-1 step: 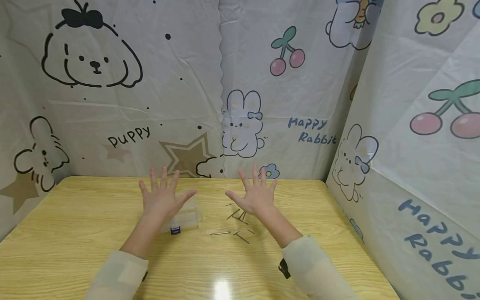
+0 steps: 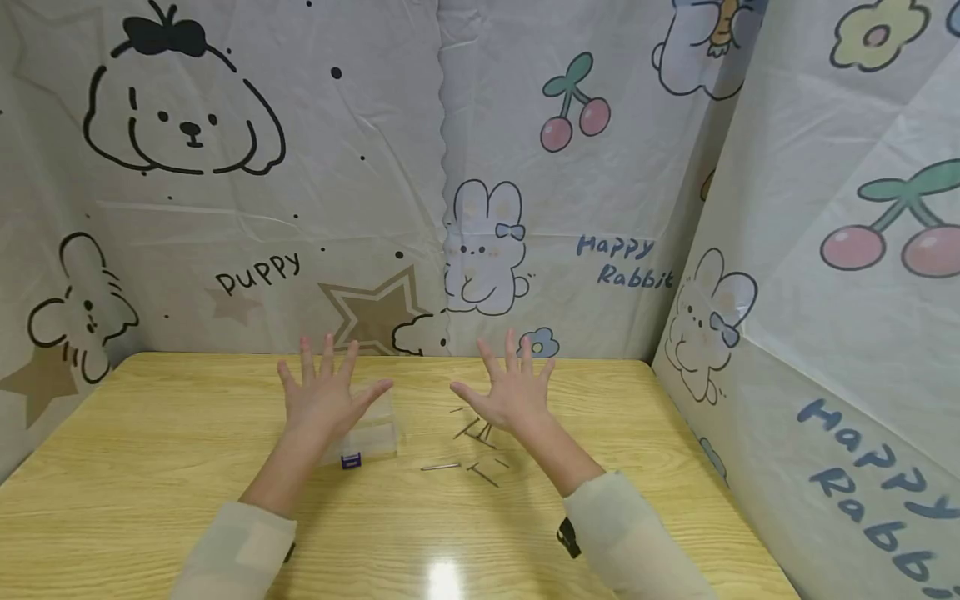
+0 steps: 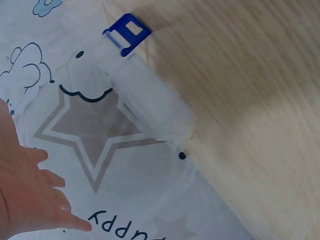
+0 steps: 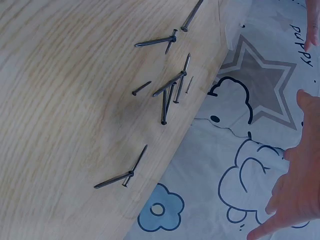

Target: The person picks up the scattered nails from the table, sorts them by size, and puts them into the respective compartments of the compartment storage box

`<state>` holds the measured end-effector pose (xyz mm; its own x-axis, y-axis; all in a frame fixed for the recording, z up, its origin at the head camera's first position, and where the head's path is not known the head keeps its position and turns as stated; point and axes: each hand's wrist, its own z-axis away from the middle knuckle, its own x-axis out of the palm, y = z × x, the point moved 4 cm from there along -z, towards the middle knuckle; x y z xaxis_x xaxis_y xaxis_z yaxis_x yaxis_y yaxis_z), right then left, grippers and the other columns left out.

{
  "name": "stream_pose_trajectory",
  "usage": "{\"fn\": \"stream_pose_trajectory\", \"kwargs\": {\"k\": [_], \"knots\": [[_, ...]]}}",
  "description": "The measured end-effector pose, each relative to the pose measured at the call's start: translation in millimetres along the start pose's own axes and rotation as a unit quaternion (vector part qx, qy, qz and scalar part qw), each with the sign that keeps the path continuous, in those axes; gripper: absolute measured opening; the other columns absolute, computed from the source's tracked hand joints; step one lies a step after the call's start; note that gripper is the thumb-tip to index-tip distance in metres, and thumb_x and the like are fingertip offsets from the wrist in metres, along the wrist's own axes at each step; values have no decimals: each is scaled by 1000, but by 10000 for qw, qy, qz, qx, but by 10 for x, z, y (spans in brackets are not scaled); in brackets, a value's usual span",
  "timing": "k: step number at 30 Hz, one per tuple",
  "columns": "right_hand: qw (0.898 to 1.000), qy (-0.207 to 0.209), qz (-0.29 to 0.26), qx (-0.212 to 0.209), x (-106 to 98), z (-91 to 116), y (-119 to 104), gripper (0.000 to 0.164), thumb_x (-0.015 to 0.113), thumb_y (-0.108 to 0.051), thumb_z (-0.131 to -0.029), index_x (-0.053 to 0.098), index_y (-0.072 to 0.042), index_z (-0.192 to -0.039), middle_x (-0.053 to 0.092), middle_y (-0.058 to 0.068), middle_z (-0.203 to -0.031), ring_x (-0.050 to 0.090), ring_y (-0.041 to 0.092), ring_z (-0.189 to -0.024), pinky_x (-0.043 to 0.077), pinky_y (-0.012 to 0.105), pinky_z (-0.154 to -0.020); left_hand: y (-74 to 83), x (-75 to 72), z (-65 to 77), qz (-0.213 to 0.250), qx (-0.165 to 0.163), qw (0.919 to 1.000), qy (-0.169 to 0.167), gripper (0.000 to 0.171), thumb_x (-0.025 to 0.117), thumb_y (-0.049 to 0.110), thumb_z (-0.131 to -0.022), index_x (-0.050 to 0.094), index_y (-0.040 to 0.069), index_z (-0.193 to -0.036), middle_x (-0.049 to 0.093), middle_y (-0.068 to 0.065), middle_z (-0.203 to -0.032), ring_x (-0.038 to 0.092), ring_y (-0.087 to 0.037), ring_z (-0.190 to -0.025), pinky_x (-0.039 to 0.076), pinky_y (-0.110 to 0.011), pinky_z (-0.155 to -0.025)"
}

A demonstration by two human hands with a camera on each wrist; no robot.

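Observation:
Both hands are held up above the table, apart from each other, fingers spread and holding nothing. My left hand hovers in front of a clear plastic box and covers part of it. A blue latch sits on the box's side; whether the lid is up cannot be told. To the right of the box lie several loose metal nails of different sizes, some crossing one another. My right hand is above and beside them, hiding a few in the head view; more nails show in the right wrist view.
The light wood table ends against a printed cloth hanging behind it. More cloth hangs along the right side and the left. A black band shows near the right sleeve.

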<state>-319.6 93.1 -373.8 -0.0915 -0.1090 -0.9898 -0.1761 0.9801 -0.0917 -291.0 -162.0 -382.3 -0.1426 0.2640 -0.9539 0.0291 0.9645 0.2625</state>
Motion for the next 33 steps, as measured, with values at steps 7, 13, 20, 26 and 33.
{"fn": "stream_pose_trajectory", "kwargs": {"k": [7, 13, 20, 26, 33], "knots": [[10000, -61, -60, 30, 35, 25, 22, 82, 29, -81, -81, 6, -40, -149, -7, 8, -158, -8, 33, -145, -3, 68, -107, -59, 47, 12, 36, -25, 9999, -138, 93, 28, 77, -85, 6, 16, -152, -9, -22, -155, -25, -44, -136, -18, -68, -101], [9999, -63, -87, 54, 29, 35, 60, 82, 29, -81, -81, 7, -40, -149, -6, 9, -158, -8, 34, -145, -2, 68, -107, -126, 10, 20, 29, -63, 9999, -84, 94, 30, 77, -84, 4, 18, -152, -10, -22, -155, -27, -42, -136, -19, -67, -101], [9999, -109, -9, 48, -11, 45, 106, 82, 28, -81, -81, 3, -42, -148, -7, 9, -158, -9, 34, -144, -1, 67, -107, -224, -40, 46, -52, -44, 10000, -8, 94, 30, 77, -84, 4, 18, -152, -9, -25, -154, -27, -45, -135, -17, -70, -100], [10000, -36, 65, 52, -44, 65, 179, 81, 30, -80, -82, 7, -40, -149, -4, 10, -158, -5, 35, -145, 2, 69, -107, -277, -42, 77, -3, -52, 10000, -14, 97, 29, 78, -83, 8, 13, -151, -8, -27, -153, -27, -45, -135, -18, -70, -99], [10000, -80, -1, 27, 4, 70, 274, 82, 30, -80, -82, 7, -39, -149, -6, 9, -158, -8, 34, -144, 0, 68, -107, -357, -37, 97, 64, -85, 9999, 55, 97, 31, 77, -84, 8, 12, -151, -6, -28, -153, -24, -46, -136, -15, -72, -99]]}}
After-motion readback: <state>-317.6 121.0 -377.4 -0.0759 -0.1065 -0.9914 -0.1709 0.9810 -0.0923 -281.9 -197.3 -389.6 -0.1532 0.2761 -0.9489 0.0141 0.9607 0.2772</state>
